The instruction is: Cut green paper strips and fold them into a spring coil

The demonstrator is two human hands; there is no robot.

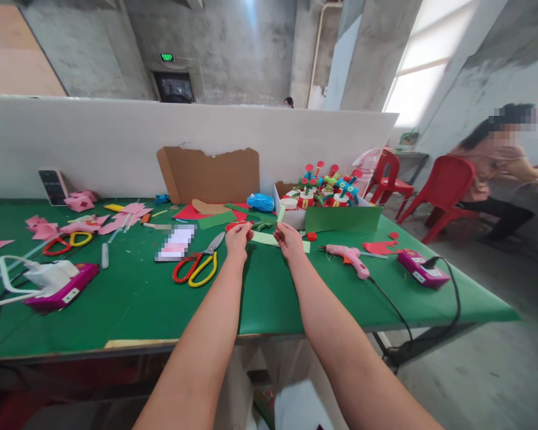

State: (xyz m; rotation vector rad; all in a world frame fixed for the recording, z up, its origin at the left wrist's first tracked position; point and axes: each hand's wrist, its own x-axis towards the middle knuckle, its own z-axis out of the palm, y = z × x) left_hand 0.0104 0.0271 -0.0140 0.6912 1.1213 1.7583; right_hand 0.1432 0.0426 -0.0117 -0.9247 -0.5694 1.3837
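Fingertips of my left hand (237, 240) are closed at the left end of a pale green paper strip (264, 238). My right hand (289, 240) pinches pale green paper too; one piece (281, 214) sticks up above its fingers, and another end shows to its right. Whether these are one folded strip or two, I cannot tell. Red-and-yellow-handled scissors (201, 263) lie beside my left wrist. Just beyond the hands is a dark green coiled paper piece (262, 226). A pink glue gun (349, 257) rests to the right of my right hand.
Behind the hands, a white box (296, 220) holds several colourful paper figures (327, 188). Purple power strips (424, 269) sit at both sides, with cables. A phone (177, 243), pink paper scraps (132, 215) and a second pair of scissors (67, 242) lie left. A seated person (497, 155) is at right.
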